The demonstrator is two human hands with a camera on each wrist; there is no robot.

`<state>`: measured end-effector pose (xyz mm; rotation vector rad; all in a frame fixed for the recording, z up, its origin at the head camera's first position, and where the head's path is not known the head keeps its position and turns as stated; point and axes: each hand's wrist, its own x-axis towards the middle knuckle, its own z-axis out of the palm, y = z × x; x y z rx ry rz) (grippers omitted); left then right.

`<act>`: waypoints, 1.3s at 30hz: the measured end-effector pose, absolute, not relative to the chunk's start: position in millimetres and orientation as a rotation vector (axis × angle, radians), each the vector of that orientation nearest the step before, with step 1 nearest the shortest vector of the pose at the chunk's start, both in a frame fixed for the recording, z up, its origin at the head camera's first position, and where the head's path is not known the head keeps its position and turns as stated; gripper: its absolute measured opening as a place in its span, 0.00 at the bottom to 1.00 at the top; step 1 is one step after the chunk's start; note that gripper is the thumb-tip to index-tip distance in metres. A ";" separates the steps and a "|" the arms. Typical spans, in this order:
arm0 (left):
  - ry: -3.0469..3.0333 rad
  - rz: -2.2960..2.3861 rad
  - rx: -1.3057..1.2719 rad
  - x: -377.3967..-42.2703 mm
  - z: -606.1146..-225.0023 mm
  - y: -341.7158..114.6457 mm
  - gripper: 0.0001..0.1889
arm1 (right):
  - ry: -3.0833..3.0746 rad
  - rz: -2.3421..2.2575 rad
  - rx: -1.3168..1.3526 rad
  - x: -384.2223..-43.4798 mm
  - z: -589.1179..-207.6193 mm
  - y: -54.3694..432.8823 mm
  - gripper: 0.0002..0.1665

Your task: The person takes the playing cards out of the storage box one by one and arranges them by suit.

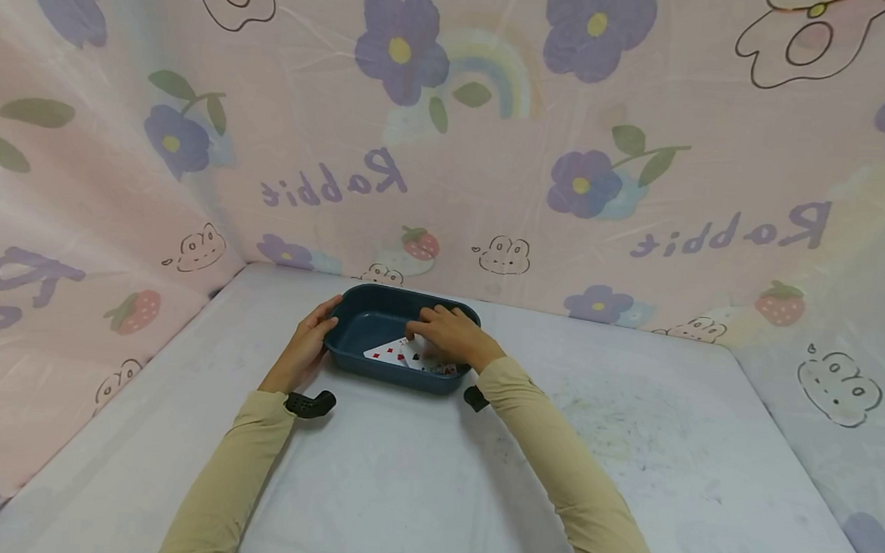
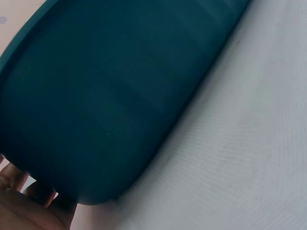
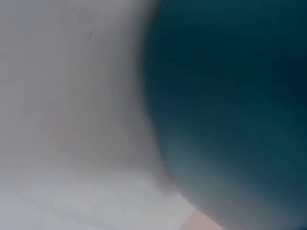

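A dark teal basin (image 1: pixel 368 327) with rounded corners sits on the table. My left hand (image 1: pixel 310 340) holds its left end, thumb by the rim and the other fingers along the outer wall. Seen from the left wrist, several fingertips (image 2: pixel 41 194) lie against that end wall. Over the basin's right end reaches my right hand (image 1: pixel 454 336), its fingers bent down at several playing cards (image 1: pixel 384 354). Red diamonds and black suit marks show on them. The palm covers part of the cards, and I cannot tell whether the fingers pinch one.
A white cloth covers the table (image 1: pixel 402 475). Pink curtains (image 1: pixel 478 178) printed with flowers and rabbits rise behind and at both sides. Black wrist devices (image 1: pixel 311 404) stick out below both wrists. The right wrist view shows mostly the basin's blurred outer wall (image 3: pixel 230 105).
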<state>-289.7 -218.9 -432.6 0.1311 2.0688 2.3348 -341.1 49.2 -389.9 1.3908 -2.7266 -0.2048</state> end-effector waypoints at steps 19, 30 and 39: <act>2.116 2.309 0.142 -289.7 -431.3 -218.0 0.26 | -2.588 -0.020 1.481 -340.9 -382.1 61.6 0.11; 2.279 2.233 0.177 -288.6 -433.0 -215.4 0.26 | -2.532 0.106 1.496 -335.5 -379.7 64.1 0.07; 2.376 2.193 0.154 -288.7 -432.1 -217.5 0.25 | -2.457 0.148 1.517 -335.1 -377.4 66.3 0.11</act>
